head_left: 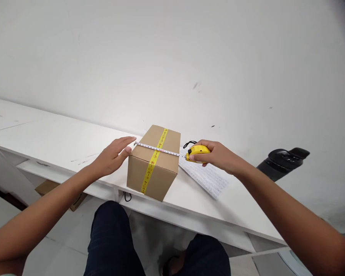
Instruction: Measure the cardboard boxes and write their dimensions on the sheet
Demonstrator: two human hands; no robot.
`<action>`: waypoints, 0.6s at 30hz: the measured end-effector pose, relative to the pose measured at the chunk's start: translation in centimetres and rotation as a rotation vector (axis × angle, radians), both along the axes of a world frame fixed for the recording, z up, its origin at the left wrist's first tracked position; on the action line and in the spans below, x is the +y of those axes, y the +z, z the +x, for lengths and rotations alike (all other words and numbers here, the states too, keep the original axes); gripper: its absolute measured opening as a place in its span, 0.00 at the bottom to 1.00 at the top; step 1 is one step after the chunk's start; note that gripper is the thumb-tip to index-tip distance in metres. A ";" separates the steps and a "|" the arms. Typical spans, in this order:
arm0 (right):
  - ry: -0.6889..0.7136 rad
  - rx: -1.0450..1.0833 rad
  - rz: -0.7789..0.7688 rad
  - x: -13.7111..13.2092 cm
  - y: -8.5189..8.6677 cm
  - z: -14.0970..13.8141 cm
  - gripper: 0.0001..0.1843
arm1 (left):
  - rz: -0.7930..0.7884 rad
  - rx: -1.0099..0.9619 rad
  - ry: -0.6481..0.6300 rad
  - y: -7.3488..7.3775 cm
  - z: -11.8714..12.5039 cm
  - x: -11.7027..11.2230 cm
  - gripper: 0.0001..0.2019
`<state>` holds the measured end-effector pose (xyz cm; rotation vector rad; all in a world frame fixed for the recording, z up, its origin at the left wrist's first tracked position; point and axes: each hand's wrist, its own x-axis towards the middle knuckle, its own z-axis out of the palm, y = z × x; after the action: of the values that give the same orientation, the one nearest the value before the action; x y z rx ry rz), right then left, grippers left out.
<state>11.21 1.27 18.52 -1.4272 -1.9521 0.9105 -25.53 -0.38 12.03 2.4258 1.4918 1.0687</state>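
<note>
A cardboard box [162,178] sits on the white shelf, with yellow printed packing tape [152,163] running over its top and down its near side. Across the box top lies the white blade [146,146] of a tape measure, its hooked end at the box's left edge. My left hand [115,155] is beside that end, fingers stretched out and thumb apart, holding nothing; whether the fingertips touch the box is unclear. To the right of the box, my right hand [218,155] grips the yellow tape measure case [200,153], which has a black wrist strap [189,144].
Printed paper sheets [205,178] lie right of the box on the white shelf top [60,130]. A black bottle [280,164] stands farther right, behind my forearm. Another cardboard box [47,186] is in the compartment below, at left. A white wall rises behind.
</note>
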 end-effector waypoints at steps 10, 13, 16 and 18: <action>-0.001 -0.009 0.002 -0.6 0.3 -0.1 0.18 | 0.008 0.153 0.000 0.5 0.7 0.3 0.37; 0.037 0.000 -0.005 -0.3 0.2 0.2 0.18 | 0.089 0.232 -0.063 0.1 0.0 1.0 0.43; 0.060 0.002 -0.014 0.1 0.1 0.4 0.18 | 0.101 0.229 -0.101 -0.3 -0.3 1.8 0.47; 0.055 -0.012 -0.008 0.3 0.1 0.1 0.18 | 0.084 0.212 -0.106 -0.6 -0.4 2.0 0.47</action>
<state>11.33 1.52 18.61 -1.3929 -2.0069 0.9375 -25.96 1.66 11.47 2.7168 1.3800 0.8956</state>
